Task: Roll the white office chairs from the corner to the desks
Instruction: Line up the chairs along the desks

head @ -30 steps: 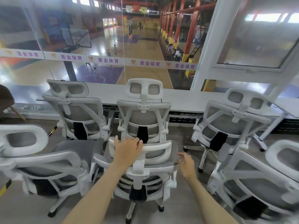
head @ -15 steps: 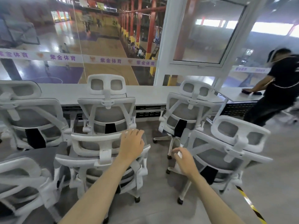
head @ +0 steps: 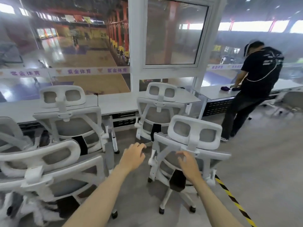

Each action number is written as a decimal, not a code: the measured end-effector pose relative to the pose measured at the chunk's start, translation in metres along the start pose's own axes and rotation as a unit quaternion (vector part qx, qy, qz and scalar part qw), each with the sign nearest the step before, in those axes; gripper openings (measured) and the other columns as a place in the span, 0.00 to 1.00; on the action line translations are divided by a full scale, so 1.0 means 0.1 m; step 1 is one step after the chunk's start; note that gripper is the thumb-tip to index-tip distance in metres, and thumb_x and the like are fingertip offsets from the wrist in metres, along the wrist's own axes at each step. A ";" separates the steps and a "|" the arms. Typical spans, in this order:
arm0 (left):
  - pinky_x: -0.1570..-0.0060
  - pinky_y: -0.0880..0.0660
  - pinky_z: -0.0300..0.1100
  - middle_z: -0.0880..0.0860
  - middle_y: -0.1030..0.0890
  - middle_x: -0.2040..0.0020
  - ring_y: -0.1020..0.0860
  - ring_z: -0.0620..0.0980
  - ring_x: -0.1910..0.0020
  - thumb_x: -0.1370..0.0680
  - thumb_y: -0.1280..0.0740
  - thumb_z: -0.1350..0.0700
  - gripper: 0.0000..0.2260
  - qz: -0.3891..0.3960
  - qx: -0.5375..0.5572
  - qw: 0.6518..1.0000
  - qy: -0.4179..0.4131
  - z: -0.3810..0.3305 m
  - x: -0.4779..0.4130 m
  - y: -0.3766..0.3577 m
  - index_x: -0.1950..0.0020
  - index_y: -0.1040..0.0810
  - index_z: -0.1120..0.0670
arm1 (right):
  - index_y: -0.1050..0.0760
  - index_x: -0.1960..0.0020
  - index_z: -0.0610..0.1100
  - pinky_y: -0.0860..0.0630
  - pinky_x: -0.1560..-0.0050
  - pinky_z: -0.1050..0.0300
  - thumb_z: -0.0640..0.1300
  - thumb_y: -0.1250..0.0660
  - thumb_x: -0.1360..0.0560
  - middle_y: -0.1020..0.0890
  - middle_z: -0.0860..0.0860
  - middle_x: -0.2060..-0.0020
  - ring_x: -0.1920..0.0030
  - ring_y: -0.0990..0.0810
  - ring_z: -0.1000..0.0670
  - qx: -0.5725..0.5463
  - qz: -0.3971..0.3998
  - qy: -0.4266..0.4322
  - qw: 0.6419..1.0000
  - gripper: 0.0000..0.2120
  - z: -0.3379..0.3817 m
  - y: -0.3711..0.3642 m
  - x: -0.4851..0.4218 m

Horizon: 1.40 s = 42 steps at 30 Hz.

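A white office chair (head: 193,136) with grey mesh back stands in front of me, its back toward me. My right hand (head: 188,163) hovers at the chair's backrest with fingers spread, holding nothing. My left hand (head: 133,155) floats in the gap left of that chair, fingers loosely bent, off any chair. Another white chair (head: 49,164) stands close at my lower left. Two more white chairs (head: 68,115) (head: 161,108) are pushed up to the long white desk (head: 118,102).
A person in black (head: 255,89) leans over the right desk (head: 218,92). Yellow-black tape (head: 236,202) runs across the grey floor at right. A white window pillar (head: 137,46) rises behind the desks. Open floor lies to the right.
My view has swung right. My left hand has come off the headrest of the left chair, and both hands now sit by the right chair's back.
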State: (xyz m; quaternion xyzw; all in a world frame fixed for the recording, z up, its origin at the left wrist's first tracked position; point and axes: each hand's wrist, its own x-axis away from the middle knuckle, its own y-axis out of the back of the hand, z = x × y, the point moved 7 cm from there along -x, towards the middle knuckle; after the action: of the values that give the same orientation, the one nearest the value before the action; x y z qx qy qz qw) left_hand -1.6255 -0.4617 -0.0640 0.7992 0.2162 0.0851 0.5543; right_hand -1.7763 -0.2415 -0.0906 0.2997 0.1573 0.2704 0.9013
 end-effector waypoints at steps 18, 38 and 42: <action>0.46 0.23 0.51 0.47 0.19 0.46 0.20 0.50 0.47 0.17 0.47 0.41 0.17 0.028 0.269 0.954 0.129 -0.60 -2.18 -0.82 0.45 0.23 0.48 | 0.27 0.35 0.41 0.26 0.45 0.49 0.39 0.47 0.16 0.25 0.51 0.47 0.42 0.24 0.45 -0.097 -0.273 -0.221 0.931 0.14 -1.70 1.43 -0.87; 0.55 0.30 0.49 0.48 0.31 0.79 0.30 0.51 0.76 0.15 0.54 0.42 0.31 -0.194 0.165 0.950 0.182 -0.78 -2.25 -1.71 0.75 0.37 0.53 | 0.26 0.58 0.53 0.28 0.52 0.47 0.50 0.52 0.15 0.23 0.53 0.60 0.52 0.26 0.46 -0.067 -0.299 -0.188 0.933 0.20 -2.76 1.68 -1.48; 0.58 0.33 0.46 0.45 0.36 0.78 0.36 0.45 0.78 0.16 0.49 0.48 0.27 -0.227 0.138 0.950 0.164 -1.14 -2.02 -1.70 0.75 0.36 0.51 | 0.37 0.66 0.55 0.33 0.62 0.49 0.56 0.53 0.15 0.30 0.54 0.69 0.62 0.31 0.49 -0.028 -0.225 -0.146 0.963 0.22 -2.89 1.89 -1.52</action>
State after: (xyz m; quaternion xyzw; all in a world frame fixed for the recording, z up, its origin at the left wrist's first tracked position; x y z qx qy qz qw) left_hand -1.8911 -0.4038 -0.1573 0.7728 0.4894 0.0569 0.4001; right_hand -2.1020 -0.0708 -0.1764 0.2680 0.0796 0.0185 0.9600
